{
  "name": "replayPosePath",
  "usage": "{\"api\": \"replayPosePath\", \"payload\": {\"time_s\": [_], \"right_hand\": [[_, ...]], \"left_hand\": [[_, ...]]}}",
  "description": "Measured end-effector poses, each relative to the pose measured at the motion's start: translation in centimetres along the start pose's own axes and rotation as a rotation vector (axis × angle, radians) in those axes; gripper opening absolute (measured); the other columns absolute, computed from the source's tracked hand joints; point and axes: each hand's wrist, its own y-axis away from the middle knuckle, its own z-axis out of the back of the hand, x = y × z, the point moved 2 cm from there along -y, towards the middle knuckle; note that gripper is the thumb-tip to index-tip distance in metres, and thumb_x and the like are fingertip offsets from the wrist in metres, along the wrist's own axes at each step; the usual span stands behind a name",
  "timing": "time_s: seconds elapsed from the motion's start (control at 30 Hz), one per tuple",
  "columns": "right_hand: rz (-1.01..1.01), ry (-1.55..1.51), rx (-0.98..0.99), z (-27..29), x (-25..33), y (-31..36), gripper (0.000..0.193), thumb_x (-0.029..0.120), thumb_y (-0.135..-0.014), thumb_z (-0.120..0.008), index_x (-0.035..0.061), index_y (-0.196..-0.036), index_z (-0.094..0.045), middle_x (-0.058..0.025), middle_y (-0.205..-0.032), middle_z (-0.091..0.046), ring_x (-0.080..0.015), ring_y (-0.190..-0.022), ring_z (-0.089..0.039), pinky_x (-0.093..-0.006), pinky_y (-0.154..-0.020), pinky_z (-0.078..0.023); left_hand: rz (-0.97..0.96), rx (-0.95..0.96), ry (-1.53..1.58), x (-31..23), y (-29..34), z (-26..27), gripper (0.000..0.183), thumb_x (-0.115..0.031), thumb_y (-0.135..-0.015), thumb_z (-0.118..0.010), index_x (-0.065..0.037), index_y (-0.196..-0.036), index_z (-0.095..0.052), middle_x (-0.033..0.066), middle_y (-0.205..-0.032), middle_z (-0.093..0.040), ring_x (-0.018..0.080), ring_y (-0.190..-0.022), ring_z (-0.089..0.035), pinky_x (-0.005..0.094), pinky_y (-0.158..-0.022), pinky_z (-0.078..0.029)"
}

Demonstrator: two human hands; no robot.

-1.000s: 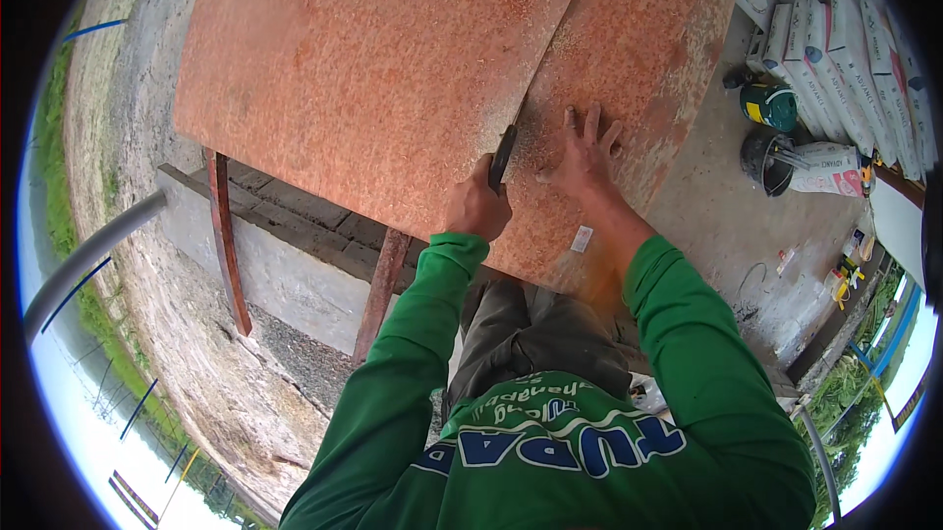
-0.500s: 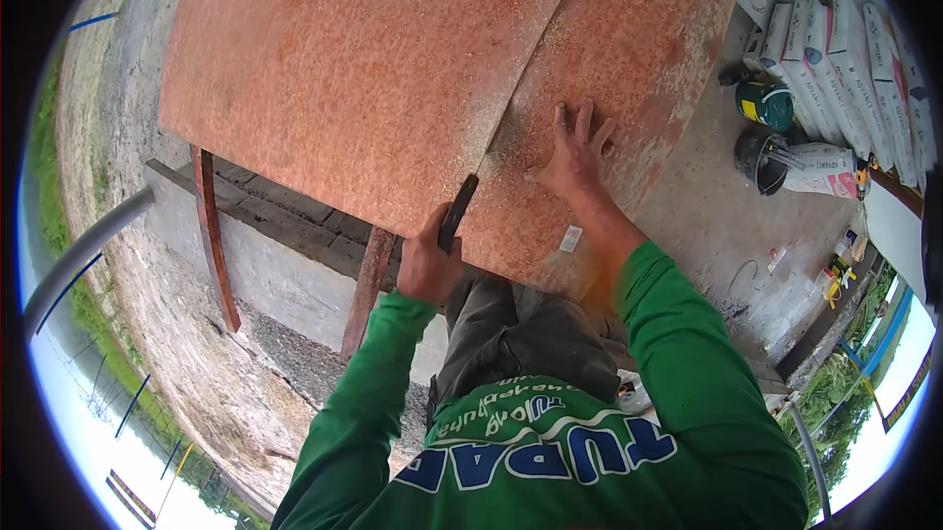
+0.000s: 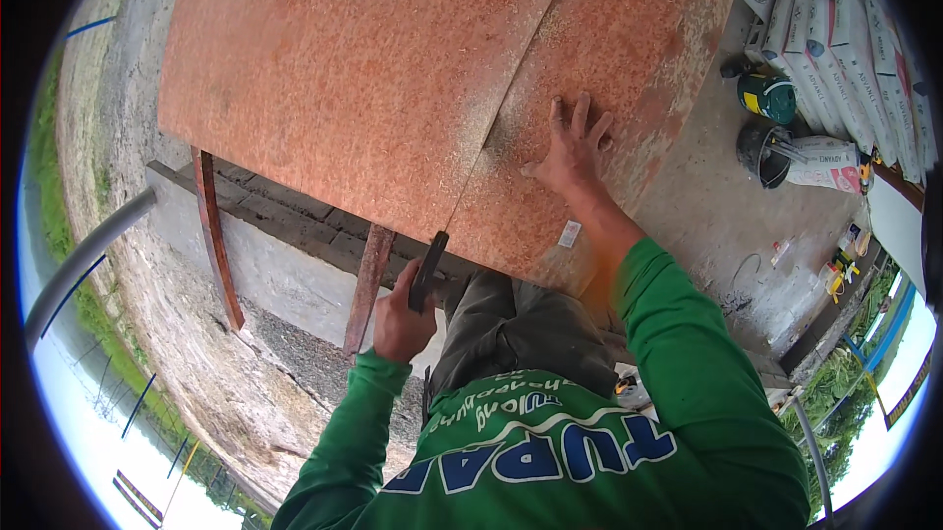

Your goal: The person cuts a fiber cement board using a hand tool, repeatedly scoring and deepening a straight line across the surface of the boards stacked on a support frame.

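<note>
A large reddish board [image 3: 344, 68] lies in front of me, cut along a long slanting line with pale sawdust [image 3: 481, 137] beside it. My left hand [image 3: 401, 324] is wrapped round the black handle of a handsaw [image 3: 429, 270] at the board's near edge. Its thin blade is seen edge-on along the cut and is hard to make out. To the right of the cut, my right hand [image 3: 575, 152] rests on the board with its fingers spread. A small white label [image 3: 569, 234] is on the board near my right wrist.
Wooden props [image 3: 369, 284] stand under the board's near edge, beside a grey block wall [image 3: 275, 255]. On the right are stacked white bags [image 3: 820, 58], a green bucket [image 3: 768, 98], a black bucket [image 3: 761, 155] and scattered small tools [image 3: 840, 270] on the concrete floor.
My left hand has pulled the handsaw back toward me, down and to the left, so the handle now sits at the board's edge. My right hand stays almost where it was.
</note>
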Motion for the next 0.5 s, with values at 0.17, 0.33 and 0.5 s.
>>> {"api": "replayPosePath", "payload": {"time_s": [0.17, 0.33, 0.5], "right_hand": [[0.053, 0.026, 0.017, 0.2, 1.6, 0.4, 0.110, 0.048, -0.059, -0.078, 0.0167, -0.143, -0.015, -0.0209, -0.146, -0.002, -0.0598, -0.125, -0.006, -0.0678, -0.091, -0.033], [-0.001, 0.052, 0.051, -1.2, -0.9, -0.9, 0.108, 0.053, -0.061, -0.075, 0.0171, -0.143, -0.014, -0.0216, -0.146, -0.002, -0.0603, -0.125, -0.006, -0.0676, -0.092, -0.033], [0.014, -0.020, 0.013, -1.1, -0.4, -0.6, 0.111, 0.048, -0.057, -0.079, 0.0153, -0.143, -0.017, -0.0206, -0.146, -0.002, -0.0594, -0.125, -0.005, -0.0700, -0.090, -0.031]], "left_hand": [[0.068, -0.045, 0.036, -3.6, -11.1, -3.6, 0.045, -0.010, -0.076, -0.058, -0.006, -0.120, -0.049, 0.0267, -0.081, -0.060, 0.0428, -0.078, -0.059, 0.0461, -0.066, -0.047], [-0.003, 0.015, 0.014, -2.1, 0.5, 0.8, 0.050, -0.005, -0.073, -0.062, -0.004, -0.121, -0.047, 0.0249, -0.090, -0.062, 0.0400, -0.084, -0.061, 0.0435, -0.067, -0.050], [0.180, 0.100, -0.008, -2.5, 4.7, 3.3, 0.050, -0.004, -0.073, -0.064, -0.004, -0.121, -0.048, 0.0224, -0.090, -0.063, 0.0378, -0.083, -0.062, 0.0392, -0.066, -0.052]]}}
